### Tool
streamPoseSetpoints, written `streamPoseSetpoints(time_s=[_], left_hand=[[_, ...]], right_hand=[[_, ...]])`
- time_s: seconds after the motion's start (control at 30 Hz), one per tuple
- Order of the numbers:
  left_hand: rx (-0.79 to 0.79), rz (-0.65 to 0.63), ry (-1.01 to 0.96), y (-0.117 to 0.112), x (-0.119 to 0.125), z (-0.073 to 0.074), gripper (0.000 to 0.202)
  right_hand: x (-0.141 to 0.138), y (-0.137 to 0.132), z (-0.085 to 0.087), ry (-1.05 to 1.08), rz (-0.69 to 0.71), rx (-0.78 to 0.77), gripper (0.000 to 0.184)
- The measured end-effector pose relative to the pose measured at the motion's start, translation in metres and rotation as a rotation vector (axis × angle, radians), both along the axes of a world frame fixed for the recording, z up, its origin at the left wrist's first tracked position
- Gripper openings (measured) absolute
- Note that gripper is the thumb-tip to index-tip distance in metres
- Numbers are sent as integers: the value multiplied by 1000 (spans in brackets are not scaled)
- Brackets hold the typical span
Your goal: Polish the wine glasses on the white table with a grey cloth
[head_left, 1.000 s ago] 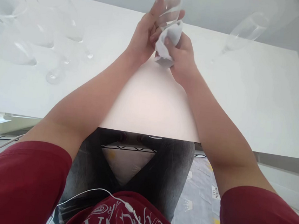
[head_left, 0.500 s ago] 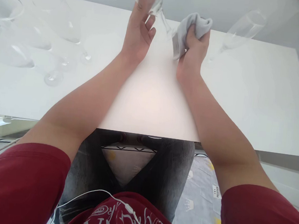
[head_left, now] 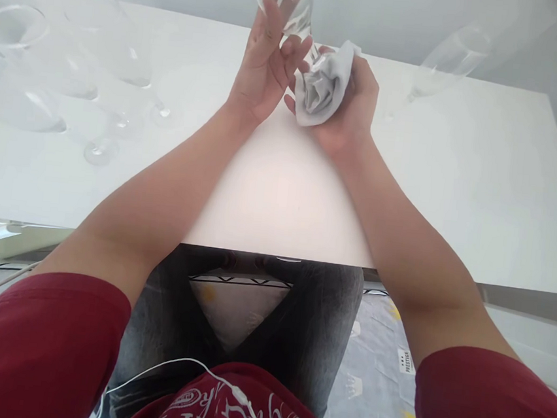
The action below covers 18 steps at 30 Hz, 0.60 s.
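My left hand (head_left: 270, 60) is closed around the bowl of a clear champagne flute (head_left: 300, 22), which is tilted with its foot towards my right hand. A crumpled light grey cloth (head_left: 322, 91) is gripped in my right hand (head_left: 352, 104) and wraps the lower end of the flute. The flute's foot is hidden by the cloth and fingers. Both hands are close together above the far part of the white table (head_left: 279, 202).
On the left of the table stand several clear flutes (head_left: 37, 107). Another single flute (head_left: 450, 61) stands at the far right. A pale wall (head_left: 376, 15) runs behind the table. A white cable (head_left: 185, 360) lies across my lap.
My right hand has moved left with the cloth and now covers the flute's lower end. The left hand has turned slightly and shifted a little to the right with the flute.
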<state>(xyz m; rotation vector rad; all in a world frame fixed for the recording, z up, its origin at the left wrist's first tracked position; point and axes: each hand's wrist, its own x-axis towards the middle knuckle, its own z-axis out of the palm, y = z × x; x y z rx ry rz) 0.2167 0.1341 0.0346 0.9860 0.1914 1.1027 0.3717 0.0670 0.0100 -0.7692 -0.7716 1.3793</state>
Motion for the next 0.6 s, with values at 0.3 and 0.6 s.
streamPoseSetpoints(time_s=[0.3, 0.6], left_hand=[[-55, 3, 79, 3, 9, -8, 33], [-297, 25, 93, 6, 15, -8, 41]], right_hand=[[1, -4, 8, -169, -258, 17, 40], [-16, -24, 21, -341, -348, 90, 47]])
